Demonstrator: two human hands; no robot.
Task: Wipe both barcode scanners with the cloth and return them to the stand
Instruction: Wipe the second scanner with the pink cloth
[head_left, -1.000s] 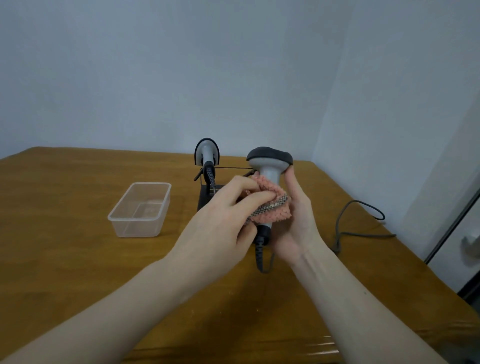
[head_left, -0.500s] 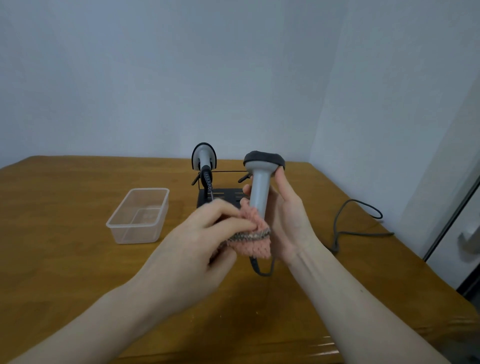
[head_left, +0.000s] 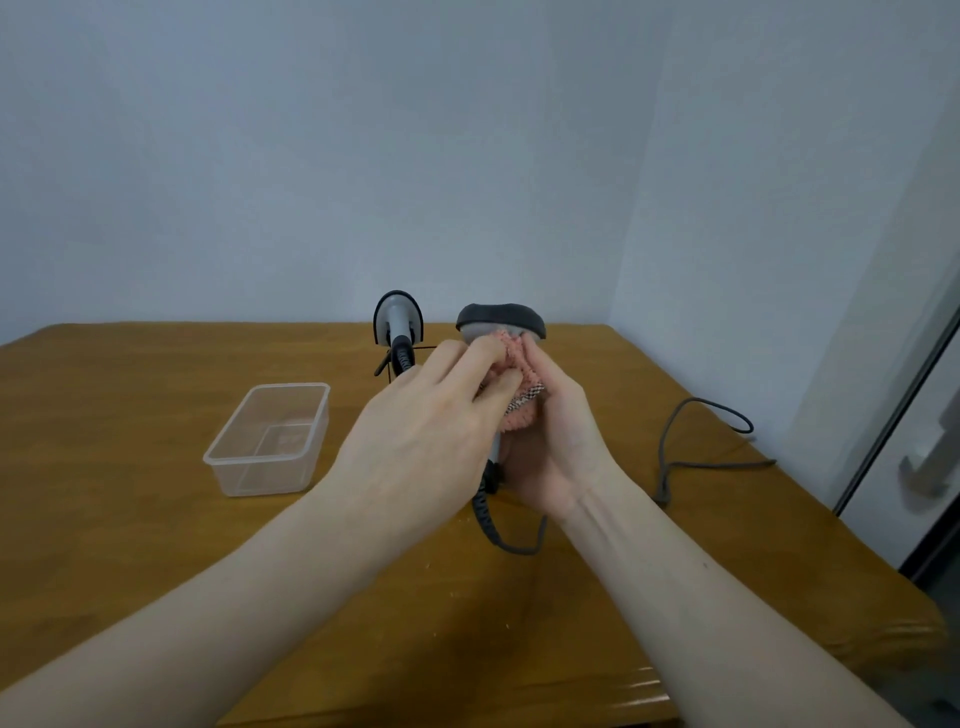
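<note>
My right hand holds a grey barcode scanner upright by its handle, its dark head on top. My left hand grips a pink cloth and wraps it round the upper handle, just under the head. A second grey scanner sits on the black stand behind my left hand; most of the stand is hidden.
A clear plastic tub sits to the left on the wooden table. The held scanner's coiled cable hangs to the table. A grey cord loops at the right, near the table edge and a door.
My left hand has slid the cloth up the handle from its lower end to just under the scanner's head. The right hand still holds the scanner upright.
</note>
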